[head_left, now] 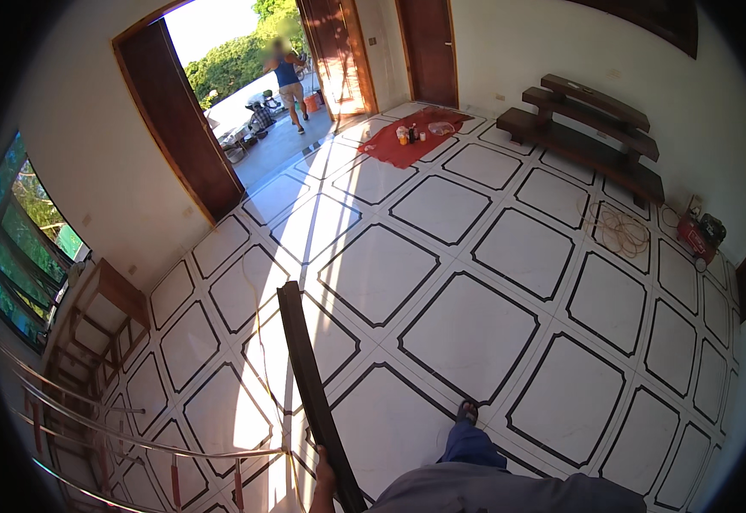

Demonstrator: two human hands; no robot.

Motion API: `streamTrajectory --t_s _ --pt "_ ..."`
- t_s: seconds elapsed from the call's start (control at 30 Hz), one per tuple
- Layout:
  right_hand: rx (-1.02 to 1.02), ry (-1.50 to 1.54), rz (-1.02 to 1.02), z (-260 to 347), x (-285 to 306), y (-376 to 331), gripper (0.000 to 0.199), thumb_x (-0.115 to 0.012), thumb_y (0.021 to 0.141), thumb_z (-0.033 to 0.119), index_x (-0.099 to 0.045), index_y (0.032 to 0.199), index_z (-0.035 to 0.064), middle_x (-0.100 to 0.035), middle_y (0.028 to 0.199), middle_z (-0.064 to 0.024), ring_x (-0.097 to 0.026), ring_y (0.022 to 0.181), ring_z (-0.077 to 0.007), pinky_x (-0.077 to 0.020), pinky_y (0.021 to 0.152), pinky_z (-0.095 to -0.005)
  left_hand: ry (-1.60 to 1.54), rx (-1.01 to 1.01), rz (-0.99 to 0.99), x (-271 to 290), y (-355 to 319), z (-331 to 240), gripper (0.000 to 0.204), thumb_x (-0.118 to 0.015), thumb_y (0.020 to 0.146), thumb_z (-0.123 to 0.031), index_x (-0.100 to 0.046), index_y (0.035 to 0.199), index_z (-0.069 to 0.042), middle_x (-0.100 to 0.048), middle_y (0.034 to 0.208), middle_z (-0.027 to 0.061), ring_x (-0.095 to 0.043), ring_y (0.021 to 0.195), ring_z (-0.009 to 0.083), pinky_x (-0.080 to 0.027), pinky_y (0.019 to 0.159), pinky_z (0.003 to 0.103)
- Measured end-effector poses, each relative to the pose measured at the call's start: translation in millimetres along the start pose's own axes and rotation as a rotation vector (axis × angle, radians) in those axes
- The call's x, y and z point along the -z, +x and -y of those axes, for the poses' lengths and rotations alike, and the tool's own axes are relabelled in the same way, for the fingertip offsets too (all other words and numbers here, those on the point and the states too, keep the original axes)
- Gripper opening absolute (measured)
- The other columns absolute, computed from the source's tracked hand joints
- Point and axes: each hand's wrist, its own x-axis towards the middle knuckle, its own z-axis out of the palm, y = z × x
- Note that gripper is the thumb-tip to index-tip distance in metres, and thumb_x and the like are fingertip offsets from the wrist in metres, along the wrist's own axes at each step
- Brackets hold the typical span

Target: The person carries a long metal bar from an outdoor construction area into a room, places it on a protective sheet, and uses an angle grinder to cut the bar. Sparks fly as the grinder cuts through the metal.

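Note:
A long dark brown beam (309,376) slants forward from the lower edge, its far end raised against the view of the tiled floor. My left hand (325,470) is closed around the beam's near part, on its left side; the fingertips are partly hidden. Whether the beam is wood or metal I cannot make out. My right hand is out of the picture. One sandalled foot (468,412) of mine is on the white tiles with black outlines.
A curved metal railing (176,447) runs at lower left, near a wooden table (103,291). A cord (259,333) crosses the floor. Ahead are a red cloth (399,152) with bottles, an open doorway and a person (287,77) outside. Right: stepped bench (591,141), coiled hose (621,232), red compressor (700,235).

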Motion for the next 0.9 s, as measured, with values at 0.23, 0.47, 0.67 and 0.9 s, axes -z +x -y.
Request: streamTrajectory --t_s 0.23,0.47,0.67,0.9 --pt "-0.003 0.045 -0.064 296.4 -35.5 77.7 0.031 -0.073 0.099 0.029 -0.07 0.104 -0.0015 -0.07 0.082 -0.0148 -0.068 0.066 -0.0259 -0.0518 0.053 -0.0406 0.013 0.03 0.01 -143.6 158.9 -157.4 0.1 -0.044 0.099 -0.085 -0.056 0.148 0.001 -0.067 0.128 0.0182 -0.065 0.114 0.0314 -0.053 0.102 0.047" --pt "0.776 0.135 0.067 881.2 -118.4 23.3 0.025 -0.068 0.102 0.032 -0.068 0.107 0.0077 -0.071 0.085 -0.0047 -0.067 0.065 -0.0157 -0.0497 0.055 -0.0324 -0.137 0.112 0.146 -275.0 256.5 -330.1 0.092 -0.042 0.099 -0.085 -0.066 0.129 -0.002 -0.071 0.097 0.0158 -0.07 0.085 0.0312 -0.06 0.079 0.046" --pt "1.189 -0.049 0.13 1211.0 -228.7 -79.1 0.023 -0.068 0.103 0.029 -0.069 0.103 0.0062 -0.071 0.084 -0.0021 -0.066 0.067 -0.0127 -0.0507 0.061 -0.0291 -0.194 0.145 0.194 -358.1 402.5 -459.5 0.092 -0.044 0.101 -0.082 -0.066 0.134 0.0 -0.073 0.105 0.0157 -0.071 0.093 0.0303 -0.06 0.086 0.044" --pt "0.434 -0.027 0.064 1231.6 -274.4 36.5 0.034 -0.072 0.102 0.034 -0.069 0.118 0.004 -0.072 0.092 -0.0105 -0.068 0.065 -0.0221 -0.0516 0.055 -0.037 -0.086 0.073 -0.037 -411.2 601.1 -651.5 0.094 -0.042 0.097 -0.087 -0.068 0.119 0.001 -0.07 0.086 0.0177 -0.07 0.074 0.0334 -0.06 0.072 0.049"
